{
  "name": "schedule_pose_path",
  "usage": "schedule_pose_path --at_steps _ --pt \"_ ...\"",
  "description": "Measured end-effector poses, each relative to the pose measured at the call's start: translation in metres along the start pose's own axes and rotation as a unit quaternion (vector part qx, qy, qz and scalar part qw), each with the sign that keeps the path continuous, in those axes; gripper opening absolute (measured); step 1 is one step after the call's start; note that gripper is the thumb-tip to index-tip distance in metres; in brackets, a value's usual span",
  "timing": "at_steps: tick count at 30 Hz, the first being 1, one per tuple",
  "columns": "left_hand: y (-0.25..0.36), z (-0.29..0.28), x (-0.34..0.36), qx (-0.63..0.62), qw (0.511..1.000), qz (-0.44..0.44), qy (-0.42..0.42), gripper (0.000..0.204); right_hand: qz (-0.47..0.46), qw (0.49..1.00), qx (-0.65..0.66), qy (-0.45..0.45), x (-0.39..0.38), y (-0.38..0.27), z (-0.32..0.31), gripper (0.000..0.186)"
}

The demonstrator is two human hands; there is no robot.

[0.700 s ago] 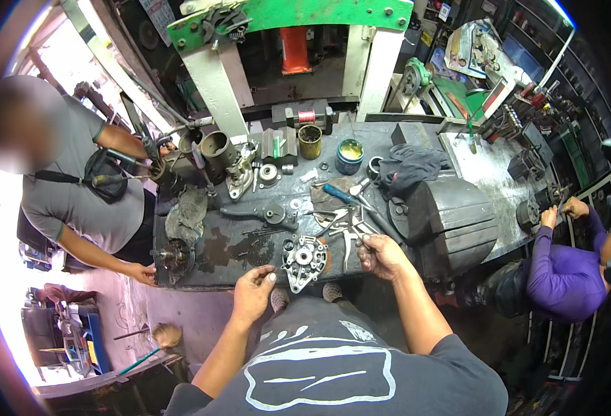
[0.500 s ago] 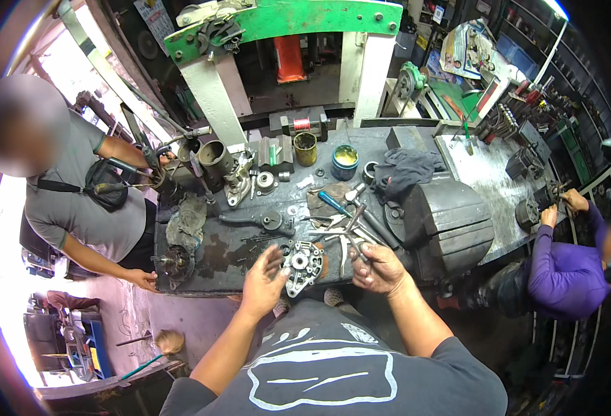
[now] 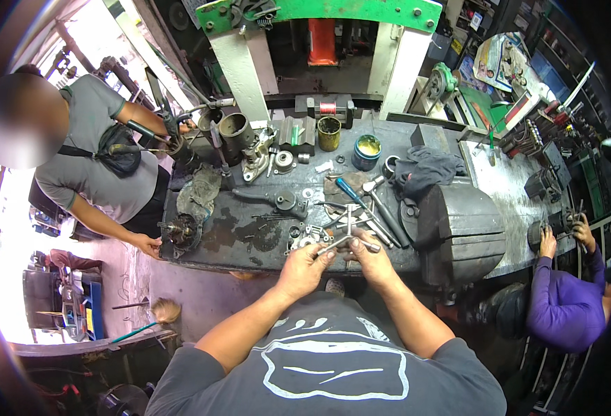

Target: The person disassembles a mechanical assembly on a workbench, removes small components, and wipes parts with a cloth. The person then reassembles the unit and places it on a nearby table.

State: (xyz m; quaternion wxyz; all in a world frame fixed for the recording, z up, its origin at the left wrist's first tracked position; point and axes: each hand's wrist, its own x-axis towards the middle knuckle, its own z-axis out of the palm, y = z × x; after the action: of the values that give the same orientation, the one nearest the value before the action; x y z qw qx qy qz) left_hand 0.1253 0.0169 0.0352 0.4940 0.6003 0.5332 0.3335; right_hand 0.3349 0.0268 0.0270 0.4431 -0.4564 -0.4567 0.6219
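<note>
A metal three-way socket wrench (image 3: 349,230) is held up in front of me, one arm pointing away and two spreading toward my hands. My right hand (image 3: 375,265) is closed on its right arm. The fingers of my left hand (image 3: 303,272) pinch the end of its left arm. Just beyond my left hand, a cast aluminium housing (image 3: 307,236) with holes lies on the dark workbench (image 3: 250,258), partly covered by that hand. Behind the wrench lie pliers, a blue-handled tool (image 3: 348,188) and a hammer (image 3: 387,218) with a dark handle.
A large black ribbed case (image 3: 461,232) stands on the right, a dark cloth (image 3: 427,170) behind it. Farther back are a blue grease tub (image 3: 366,152) and a yellow-stained can (image 3: 329,134). One person (image 3: 118,159) stands left; another, in purple (image 3: 565,305), handles a part right.
My left hand was open above the housing and has moved right to grip the wrench. The wrench now shows its three arms more plainly. The whole view has shifted.
</note>
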Motion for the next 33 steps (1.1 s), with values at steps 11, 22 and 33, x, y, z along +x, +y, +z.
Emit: schedule_pose_path --at_steps 11,22,33 --pt "-0.026 -0.048 0.011 0.166 0.982 0.092 -0.014 0.032 0.088 0.994 0.059 0.010 0.018 -0.024 0.009 0.031" --pt "-0.086 -0.042 0.076 0.282 0.937 0.187 -0.085 0.061 -0.113 0.696 -0.708 -0.049 0.043 -0.026 0.038 0.013" --pt "-0.104 -0.027 0.092 0.225 0.949 0.219 -0.021 0.024 -0.329 0.494 -0.790 -0.155 0.075 -0.055 0.070 0.012"
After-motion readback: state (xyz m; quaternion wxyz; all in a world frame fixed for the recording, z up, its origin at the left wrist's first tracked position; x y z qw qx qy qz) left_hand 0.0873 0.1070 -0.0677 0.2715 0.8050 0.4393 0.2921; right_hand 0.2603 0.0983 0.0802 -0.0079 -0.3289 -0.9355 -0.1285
